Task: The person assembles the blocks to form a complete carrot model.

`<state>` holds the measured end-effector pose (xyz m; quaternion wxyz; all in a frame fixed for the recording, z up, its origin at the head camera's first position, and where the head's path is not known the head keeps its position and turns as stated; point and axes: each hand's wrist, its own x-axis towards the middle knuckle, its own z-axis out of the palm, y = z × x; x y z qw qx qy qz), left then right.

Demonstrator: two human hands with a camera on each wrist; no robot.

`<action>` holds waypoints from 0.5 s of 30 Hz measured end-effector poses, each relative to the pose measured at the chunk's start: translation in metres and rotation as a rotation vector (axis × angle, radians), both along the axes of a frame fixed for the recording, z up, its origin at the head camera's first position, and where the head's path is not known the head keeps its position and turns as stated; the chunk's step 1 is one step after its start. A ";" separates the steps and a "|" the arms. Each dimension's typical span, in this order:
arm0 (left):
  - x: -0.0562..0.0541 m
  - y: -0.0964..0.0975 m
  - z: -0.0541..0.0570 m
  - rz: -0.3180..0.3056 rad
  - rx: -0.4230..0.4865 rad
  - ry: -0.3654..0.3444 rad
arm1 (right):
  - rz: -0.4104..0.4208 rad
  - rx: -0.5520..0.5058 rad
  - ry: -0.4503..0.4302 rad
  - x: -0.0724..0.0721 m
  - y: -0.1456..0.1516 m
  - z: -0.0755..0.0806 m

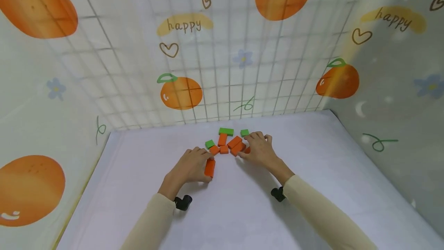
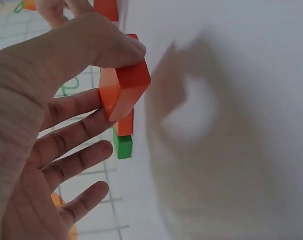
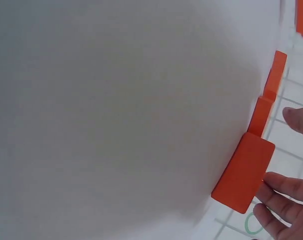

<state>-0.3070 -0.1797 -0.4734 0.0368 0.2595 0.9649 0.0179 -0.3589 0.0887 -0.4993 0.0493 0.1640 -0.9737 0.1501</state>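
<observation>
My left hand point(image 1: 190, 166) pinches an orange rectangular block point(image 2: 124, 87) between the thumb and the first fingers. In the left wrist view its other fingers are spread, and the block is tilted above its shadow. My right hand point(image 1: 258, 149) is at the right side of a cluster of blocks. In the right wrist view its fingers point(image 3: 284, 187) reach beside an upright orange block point(image 3: 244, 172), at or near its edge, with the thumb held apart. Two thinner-looking orange blocks stand in line past that block.
Between the hands lie several orange blocks point(image 1: 224, 149). Green blocks point(image 1: 226, 131) lie at the back, with one green block point(image 1: 209, 144) on the left and another green block point(image 1: 244, 132) by the right hand. A patterned curtain over a wire grid point(image 1: 229, 68) rises behind the white table point(image 1: 229, 211).
</observation>
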 end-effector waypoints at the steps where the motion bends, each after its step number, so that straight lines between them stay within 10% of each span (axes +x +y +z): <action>1: 0.003 -0.001 0.000 0.005 0.012 0.004 | 0.000 0.000 0.001 -0.001 0.001 0.001; 15: 0.026 -0.015 -0.025 0.091 0.179 -0.023 | 0.022 0.032 0.010 -0.004 -0.002 -0.002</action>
